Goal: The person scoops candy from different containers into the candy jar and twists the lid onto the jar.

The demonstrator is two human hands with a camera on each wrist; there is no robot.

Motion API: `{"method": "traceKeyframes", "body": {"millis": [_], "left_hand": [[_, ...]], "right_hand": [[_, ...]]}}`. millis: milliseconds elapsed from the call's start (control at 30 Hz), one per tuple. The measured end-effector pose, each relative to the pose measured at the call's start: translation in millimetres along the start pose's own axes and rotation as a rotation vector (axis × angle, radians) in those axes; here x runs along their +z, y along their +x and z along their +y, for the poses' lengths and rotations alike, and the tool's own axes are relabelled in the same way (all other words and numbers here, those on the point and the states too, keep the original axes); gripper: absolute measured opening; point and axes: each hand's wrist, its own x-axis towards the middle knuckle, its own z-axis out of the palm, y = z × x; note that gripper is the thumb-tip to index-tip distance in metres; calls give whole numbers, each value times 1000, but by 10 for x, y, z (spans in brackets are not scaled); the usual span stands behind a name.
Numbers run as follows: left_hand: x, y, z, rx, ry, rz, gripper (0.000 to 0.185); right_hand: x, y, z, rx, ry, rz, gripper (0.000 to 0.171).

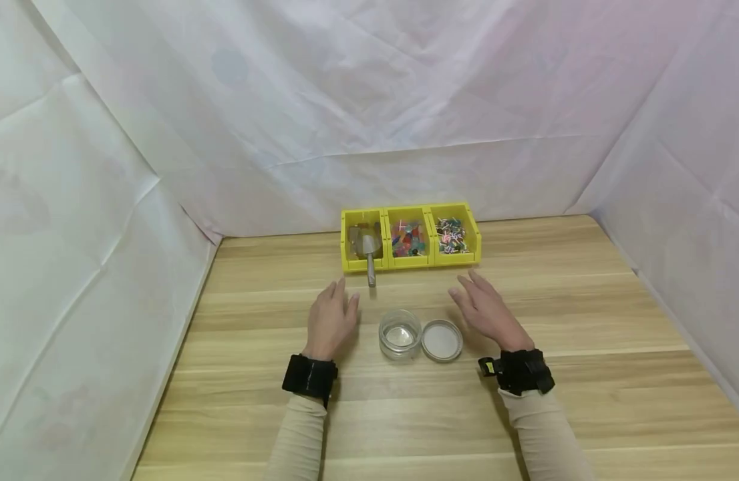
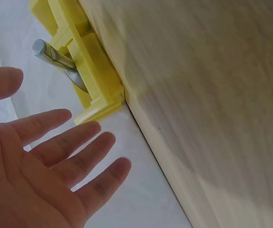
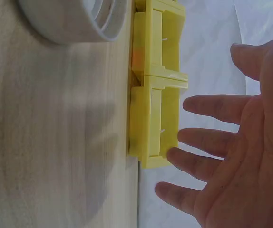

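A small clear glass jar (image 1: 399,333) stands open on the wooden table, its round lid (image 1: 441,340) lying flat just to its right. My left hand (image 1: 331,312) hovers left of the jar with fingers spread and straight (image 2: 55,152), holding nothing. My right hand (image 1: 485,307) hovers right of the lid, fingers also spread (image 3: 212,142) and empty. Behind them sit three joined yellow bins (image 1: 410,236). The left bin holds a metal scoop (image 1: 367,248) whose handle (image 2: 55,59) sticks out over the front edge. The middle and right bins hold small colourful pieces.
The wooden table (image 1: 586,321) is walled in by white sheeting (image 1: 105,200) at the left, back and right. The yellow bins (image 3: 155,95) stand close to the back sheet. Bare tabletop lies to either side of the hands and in front of them.
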Motion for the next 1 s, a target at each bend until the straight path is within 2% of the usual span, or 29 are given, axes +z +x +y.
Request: {"method": "traceKeyframes", "body": {"millis": [200, 567, 1000], "left_hand": [[-63, 31, -39, -15, -47, 5, 58], [-155, 94, -137, -71, -122, -14, 57], [-191, 166, -157, -112, -188, 1, 56]], "right_hand": [[-17, 45, -35, -32, 6, -47, 67], [-3, 141, -65, -68, 96, -114, 58], [25, 316, -164, -36, 139, -178, 53]]}}
